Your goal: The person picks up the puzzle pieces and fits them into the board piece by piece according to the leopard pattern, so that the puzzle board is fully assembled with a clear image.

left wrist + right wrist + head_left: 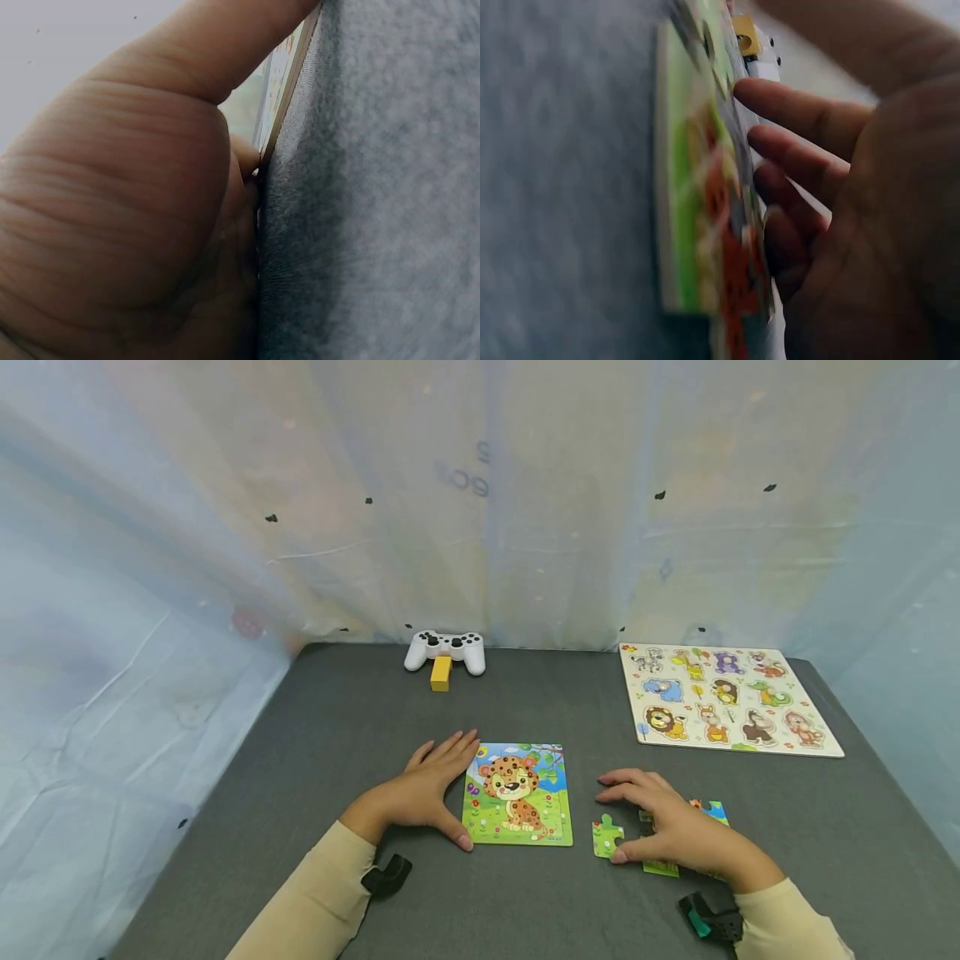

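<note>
Head view looks down from the near side over the table (315, 752); wrist views sit close, sharing the puzzle (517, 793).

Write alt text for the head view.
Left hand rests flat against the left edge of a leopard puzzle board on a grey table; right hand covers loose puzzle pieces. Behind: white game controller, yellow block, animal peg puzzle.

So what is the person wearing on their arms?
Long beige sleeves cover both arms to the wrists. A small black device sits under the left wrist, and a black one with a teal part sits by the right wrist. Both hands are bare.
</note>
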`<move>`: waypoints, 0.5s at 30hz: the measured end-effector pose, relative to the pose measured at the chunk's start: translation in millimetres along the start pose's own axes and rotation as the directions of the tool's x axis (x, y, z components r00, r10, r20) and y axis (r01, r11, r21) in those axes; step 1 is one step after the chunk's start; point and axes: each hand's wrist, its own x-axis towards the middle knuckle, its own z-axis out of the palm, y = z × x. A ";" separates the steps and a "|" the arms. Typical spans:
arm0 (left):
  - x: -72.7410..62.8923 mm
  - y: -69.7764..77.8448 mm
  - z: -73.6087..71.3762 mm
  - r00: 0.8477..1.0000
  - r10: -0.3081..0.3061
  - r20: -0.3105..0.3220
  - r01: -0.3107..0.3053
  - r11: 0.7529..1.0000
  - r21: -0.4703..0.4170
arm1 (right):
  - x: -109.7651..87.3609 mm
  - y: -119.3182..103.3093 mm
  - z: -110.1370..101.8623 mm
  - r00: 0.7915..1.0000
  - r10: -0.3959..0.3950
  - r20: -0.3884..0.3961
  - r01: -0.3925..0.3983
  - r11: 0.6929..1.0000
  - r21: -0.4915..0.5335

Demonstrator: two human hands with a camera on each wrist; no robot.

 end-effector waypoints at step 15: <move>0.3 -1.5 1.0 1.000 0.009 0.000 -0.009 1.000 0.005 | 6.2 -21.8 7.7 0.999 -0.044 0.002 0.044 0.998 -0.052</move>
